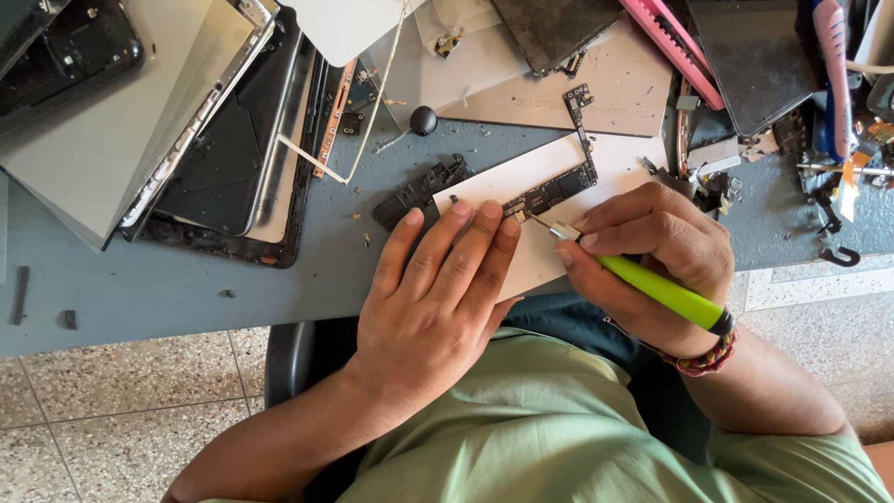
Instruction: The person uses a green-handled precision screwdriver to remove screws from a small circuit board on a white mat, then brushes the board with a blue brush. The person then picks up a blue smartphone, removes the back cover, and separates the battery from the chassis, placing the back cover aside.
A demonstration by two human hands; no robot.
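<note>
Lime-green tool handle (663,291) (black end cap), white sheet (540,265), grey-blue table (186,279).

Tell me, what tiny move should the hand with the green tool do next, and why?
Probably nudge the tip a little further along the circuit board. The right hand holds the green tool with its metal tip already at the board's near end, and the left hand has its fingers flat on the white sheet, steadying the board.
</note>
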